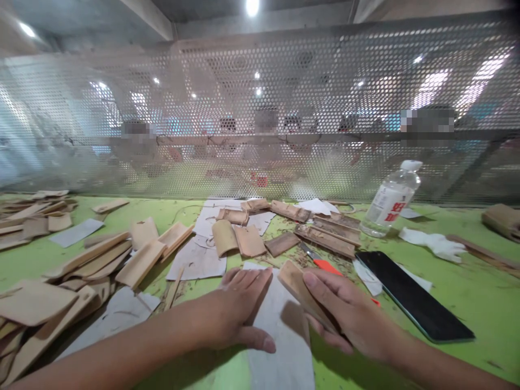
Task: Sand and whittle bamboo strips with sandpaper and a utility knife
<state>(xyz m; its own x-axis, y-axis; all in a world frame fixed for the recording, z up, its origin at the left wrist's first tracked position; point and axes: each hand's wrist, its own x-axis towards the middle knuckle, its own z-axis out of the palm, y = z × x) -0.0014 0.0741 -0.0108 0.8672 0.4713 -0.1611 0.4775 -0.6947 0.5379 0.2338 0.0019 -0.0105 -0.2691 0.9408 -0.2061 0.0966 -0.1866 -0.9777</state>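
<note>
My left hand point(233, 309) lies flat with fingers stretched out on a grey sheet of sandpaper point(284, 336) spread on the green table point(479, 303). My right hand point(349, 314) grips a flat bamboo piece point(298, 287), tilted with its lower edge on the sheet. An orange-handled knife point(323, 262) lies just beyond the right hand.
Several bamboo slats are piled at the left point(81, 271) and in the middle back point(317, 230). A black phone point(414, 298) lies at the right, a plastic water bottle point(390, 203) and a white glove point(434, 244) behind it. A perforated metal screen point(260, 108) closes the back; people sit beyond it.
</note>
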